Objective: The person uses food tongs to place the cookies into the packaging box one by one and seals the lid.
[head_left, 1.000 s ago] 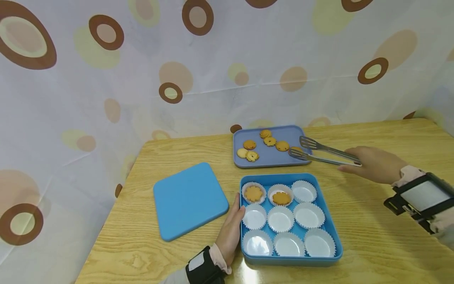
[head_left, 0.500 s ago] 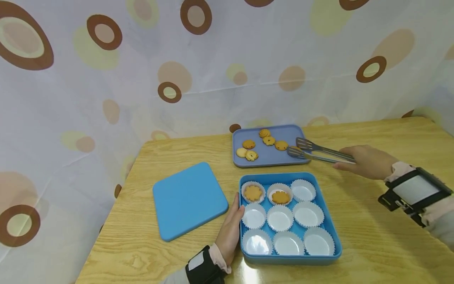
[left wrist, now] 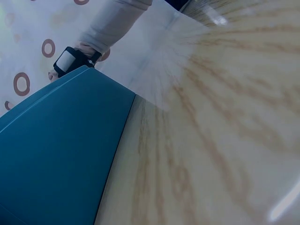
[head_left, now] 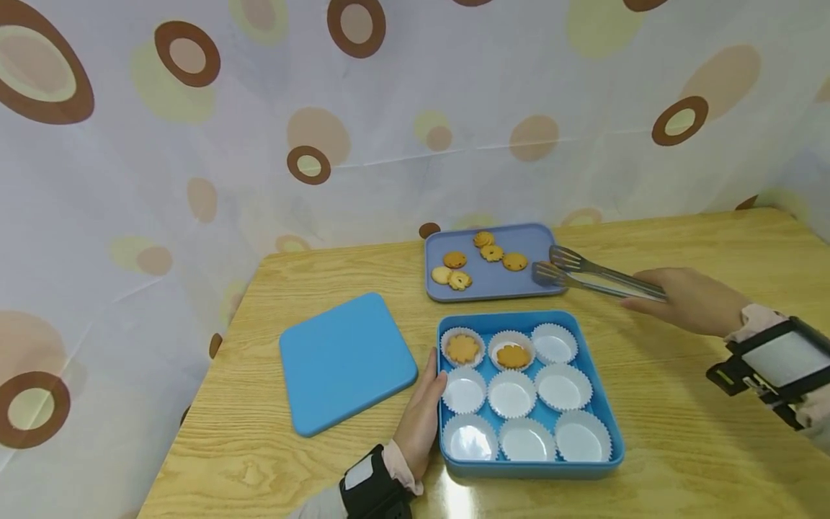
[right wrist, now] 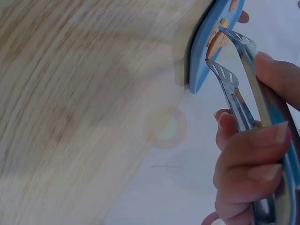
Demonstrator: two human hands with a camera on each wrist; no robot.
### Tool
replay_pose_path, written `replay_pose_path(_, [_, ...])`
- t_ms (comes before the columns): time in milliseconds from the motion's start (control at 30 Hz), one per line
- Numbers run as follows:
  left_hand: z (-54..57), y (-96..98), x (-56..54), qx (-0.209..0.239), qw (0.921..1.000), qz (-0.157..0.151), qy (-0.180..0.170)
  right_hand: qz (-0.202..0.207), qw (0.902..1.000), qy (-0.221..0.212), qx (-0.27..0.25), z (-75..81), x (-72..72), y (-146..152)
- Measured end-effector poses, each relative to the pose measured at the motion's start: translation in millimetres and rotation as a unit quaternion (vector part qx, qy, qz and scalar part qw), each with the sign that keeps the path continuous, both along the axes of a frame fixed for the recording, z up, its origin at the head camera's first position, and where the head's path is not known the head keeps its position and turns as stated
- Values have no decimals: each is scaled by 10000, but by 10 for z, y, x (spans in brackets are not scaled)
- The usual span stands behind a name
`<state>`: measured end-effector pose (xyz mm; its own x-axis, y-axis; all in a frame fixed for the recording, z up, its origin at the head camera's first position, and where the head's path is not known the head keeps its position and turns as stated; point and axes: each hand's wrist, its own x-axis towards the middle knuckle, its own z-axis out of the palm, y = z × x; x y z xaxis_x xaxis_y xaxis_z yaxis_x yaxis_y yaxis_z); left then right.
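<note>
In the head view my right hand (head_left: 690, 299) grips metal tongs (head_left: 606, 277) by the handles. Their slotted tips are over the right end of a lavender tray (head_left: 480, 292), one above the other. A brown cookie (right wrist: 215, 45) shows between the two tips in the right wrist view; in the head view the tongs mostly hide it. My left hand (head_left: 418, 422) lies along the left outer wall of a blue box (head_left: 532, 470), fingers straight, thumb near the rim. White paper cups (head_left: 512, 394) fill the box in rows; cookies (head_left: 463, 349) sit in two back-row cups.
Several more cookies (head_left: 515, 262) lie on the tray. A flat blue lid (head_left: 346, 364) is on the wooden table (head_left: 214, 432), left of the box. A patterned cloth (head_left: 402, 94) hangs along the table's far edge.
The tongs shifted slightly left, then back right, and their tips are a little closer together. The cookie at the tray's right end is now covered by them. My left hand stayed put.
</note>
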<state>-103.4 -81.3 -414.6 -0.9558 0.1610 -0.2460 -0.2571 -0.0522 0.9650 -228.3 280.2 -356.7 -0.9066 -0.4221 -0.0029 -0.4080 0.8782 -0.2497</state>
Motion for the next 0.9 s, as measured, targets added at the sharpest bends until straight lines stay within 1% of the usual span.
replay_pose_path(133, [0, -5, 3, -7, 10000, -1, 16, -126, 9999, 92, 28, 35, 109, 45])
replay_pose_path(233, [6, 1, -3, 1, 10000, 6, 10, -265, 9996, 52, 78, 89, 198, 80])
replay_pose_path(433, [3, -4, 5, -61, 10000, -22, 31, -351, 9991, -17, 221, 206, 345, 132])
replay_pose_path(533, [2, -8, 12, -53, 10000, -48, 64, -355, 9991, 24, 234, 270, 427, 147])
replay_pose_path(667, [-4, -9, 14, -2, 9998, -104, 173, -223, 9990, 318, 226, 354, 549, 170])
replay_pose_path(900, [-16, -18, 8, -4, 9997, -131, 203, -48, 9974, 521, 493, 444, 731, 174])
